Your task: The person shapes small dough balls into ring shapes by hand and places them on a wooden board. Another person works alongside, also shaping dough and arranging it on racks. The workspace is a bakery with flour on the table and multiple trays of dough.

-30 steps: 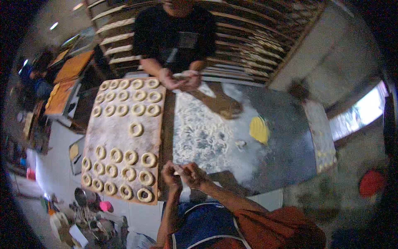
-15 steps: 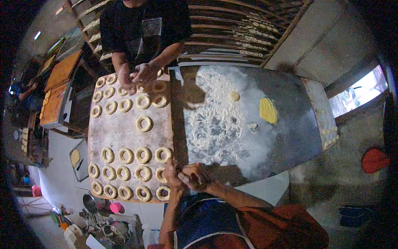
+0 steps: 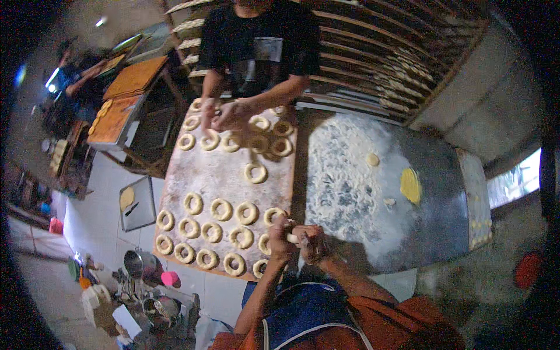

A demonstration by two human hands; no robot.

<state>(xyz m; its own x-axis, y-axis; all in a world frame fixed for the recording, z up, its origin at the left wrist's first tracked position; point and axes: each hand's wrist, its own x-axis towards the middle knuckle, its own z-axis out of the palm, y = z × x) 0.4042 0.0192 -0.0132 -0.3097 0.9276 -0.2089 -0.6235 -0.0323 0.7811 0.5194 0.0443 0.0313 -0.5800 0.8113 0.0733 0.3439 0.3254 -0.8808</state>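
My left hand (image 3: 283,240) and my right hand (image 3: 312,244) are close together at the near right corner of a floured wooden board (image 3: 204,166). Both are closed on a pale piece of dough (image 3: 292,238), which shows between them; the fingers hide most of it. Rows of dough rings (image 3: 241,237) lie on the board just left of my hands, and a single ring (image 3: 255,172) sits farther up. Across the board, a co-worker's hands (image 3: 224,115) are close together over the far rings, smeared by motion.
Right of the board is a dark metal table (image 3: 434,213) with scattered flour (image 3: 344,175), a small dough ball (image 3: 372,159) and a yellow patch (image 3: 410,186). Racks (image 3: 373,52) stand behind. Pots (image 3: 140,262) and a pink cup (image 3: 170,279) are at lower left.
The view has swung, so the board and tables appear farther right. My hands have drawn slightly apart, and the dough now shows between them. The co-worker's hands are still over the far rings.
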